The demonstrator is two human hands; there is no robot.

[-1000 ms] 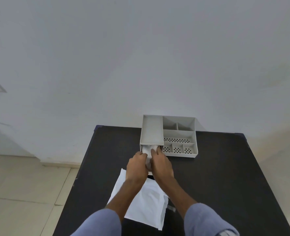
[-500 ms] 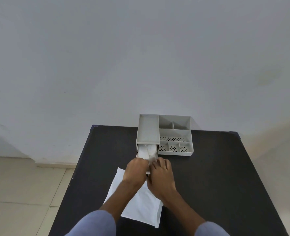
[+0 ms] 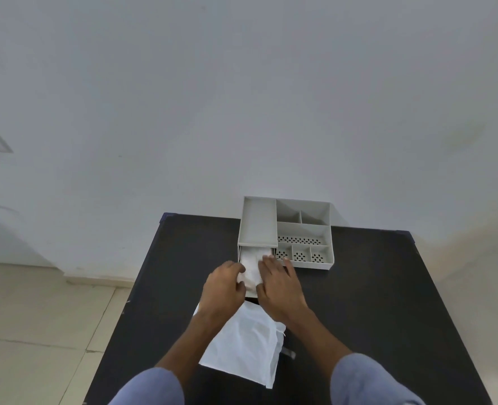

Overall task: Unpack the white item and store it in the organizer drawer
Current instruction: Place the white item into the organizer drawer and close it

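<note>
Left hand [image 3: 224,283]: fingers curled, tips pressed against the left side of the white item [image 3: 252,266]; thumb side toward the drawer mouth; grip loosely closed on the item's edge, though how firmly cannot be told

Right hand [image 3: 279,283]: fingers [image 3: 268,263] spread and laid flat on the right side of the same item, palm down, not closed around it

White item: soft, crumpled, cloth-like; lies inside the pulled-out drawer [image 3: 250,293], between the two hands and partly covered by them; its far end reaches under the organizer's lid section

Drawer: white, slid out toward the person from the left portion of the organizer [image 3: 303,229]; its near front edge shows just below the hands

Organizer: pale grey plastic, at the far edge of the table [image 3: 373,302], roughly mid-width; flat tray top on the left above the drawer; open compartments on the right, two at the back, one long in the middle, three small at the front, with perforated floors in the middle and front rows

White bag [image 3: 247,346]: flat, wrinkled, lying on the table near the near edge, under both forearms, just behind the drawer front; a small grey strip [image 3: 288,352] rests at its right side

Table: black top, set against a white wall [image 3: 241,97]; tiled floor [image 3: 37,331] to the left

Sleeves [image 3: 151,387]: blue-grey, at the bottom of view
</note>
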